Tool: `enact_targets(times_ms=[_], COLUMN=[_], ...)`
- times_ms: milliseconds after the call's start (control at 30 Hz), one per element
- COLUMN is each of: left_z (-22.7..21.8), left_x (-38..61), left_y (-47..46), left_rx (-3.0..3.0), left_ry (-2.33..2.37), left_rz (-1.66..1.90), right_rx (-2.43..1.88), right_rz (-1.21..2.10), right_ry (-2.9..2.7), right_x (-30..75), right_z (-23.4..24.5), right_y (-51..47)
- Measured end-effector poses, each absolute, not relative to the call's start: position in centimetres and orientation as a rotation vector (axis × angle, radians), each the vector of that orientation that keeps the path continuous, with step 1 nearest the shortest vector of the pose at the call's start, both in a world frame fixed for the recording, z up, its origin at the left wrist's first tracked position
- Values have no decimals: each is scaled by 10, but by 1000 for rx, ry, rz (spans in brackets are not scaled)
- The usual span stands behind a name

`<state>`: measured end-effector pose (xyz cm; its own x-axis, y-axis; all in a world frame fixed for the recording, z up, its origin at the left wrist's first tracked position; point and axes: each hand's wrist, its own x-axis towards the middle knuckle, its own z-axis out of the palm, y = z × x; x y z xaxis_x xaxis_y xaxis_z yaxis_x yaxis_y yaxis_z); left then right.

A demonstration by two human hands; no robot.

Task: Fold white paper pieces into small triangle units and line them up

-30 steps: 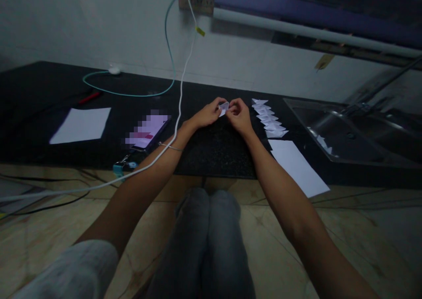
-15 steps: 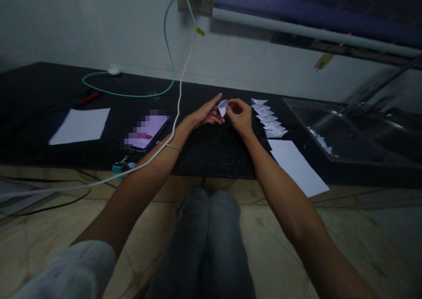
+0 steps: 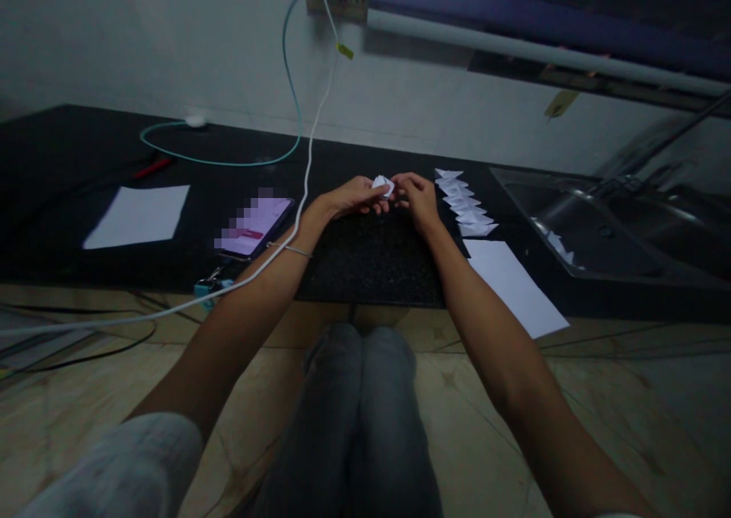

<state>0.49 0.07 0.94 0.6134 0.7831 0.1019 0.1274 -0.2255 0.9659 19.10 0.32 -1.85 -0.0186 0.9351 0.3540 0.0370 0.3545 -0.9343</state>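
Observation:
A small piece of folded white paper (image 3: 381,183) is held up over the black counter, between my two hands. My left hand (image 3: 355,196) grips it, thumb pressed across its front and fingers behind. At its right edge, the curled fingers of my right hand (image 3: 419,196) pinch the paper; their tips are partly hidden. Just right of my right hand, several folded paper pieces (image 3: 465,203) with pointed ends lie in an overlapping row. Below that row lie flat white sheets (image 3: 517,286), jutting past the counter's front edge.
A phone (image 3: 260,227) with a lit screen lies left of my left forearm. A white cable (image 3: 311,148) hangs down and crosses that forearm. Further left are a white sheet (image 3: 140,217) and a red object (image 3: 153,168). A sink (image 3: 605,232) is set into the counter (image 3: 371,266) at right.
My left thumb has come down onto the folded paper, where before it was raised and the palm lay open. The paper has turned and shifted slightly left.

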Motion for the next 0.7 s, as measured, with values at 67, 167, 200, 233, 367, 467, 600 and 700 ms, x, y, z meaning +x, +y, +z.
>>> enact_targets(times_ms=[67, 167, 200, 233, 367, 467, 600, 700], left_z=[12, 13, 14, 14, 14, 14, 10, 4], left_x=[5, 3, 3, 2, 3, 7, 12, 14], left_y=[-2, -2, -2, -1, -1, -2, -2, 2], left_rx=[1799, 1901, 1918, 1925, 1876, 1846, 1909, 1985], left_ry=[738, 714, 701, 687, 658, 704, 822, 856], left_rz=[721, 659, 641, 626, 626, 657, 747, 839], right_rx=[-981, -994, -992, -987, -927, -882, -856, -860], right_rz=[954, 984, 991, 998, 996, 967, 940, 997], right_ry=[-1405, -1425, -1435, -1444, -1451, -1427, -1398, -1380], right_x=[191, 191, 191, 191, 192, 193, 193, 191], right_z=[-21, -23, -23, -23, -23, -23, -24, -25], right_y=[4, 4, 4, 4, 5, 9, 12, 10])
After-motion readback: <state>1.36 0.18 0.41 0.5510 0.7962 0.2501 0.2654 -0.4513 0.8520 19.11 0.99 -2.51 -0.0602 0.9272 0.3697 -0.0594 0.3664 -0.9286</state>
